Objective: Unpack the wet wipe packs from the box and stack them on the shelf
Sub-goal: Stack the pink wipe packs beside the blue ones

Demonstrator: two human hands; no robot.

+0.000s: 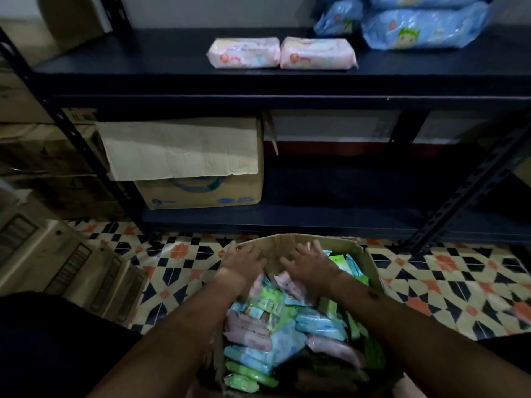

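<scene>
An open cardboard box (370, 261) stands on the floor in front of me, full of pink, green and blue wet wipe packs (287, 334). Both my arms reach into its far end. My left hand (244, 258) lies palm down with spread fingers against the far flap. My right hand (310, 265) is spread over a pink pack (288, 284) and holds nothing that I can see. On the dark shelf (143, 67) above lie two pink packs (244, 53) (317, 54) side by side.
Larger blue packs (425, 31) are stacked at the shelf's back right. A cardboard box (201, 168) with a hanging flap sits on the lower shelf at left. Slanted shelf posts (474, 185) frame the bay. More cartons (71, 268) stand on the patterned tile floor at left.
</scene>
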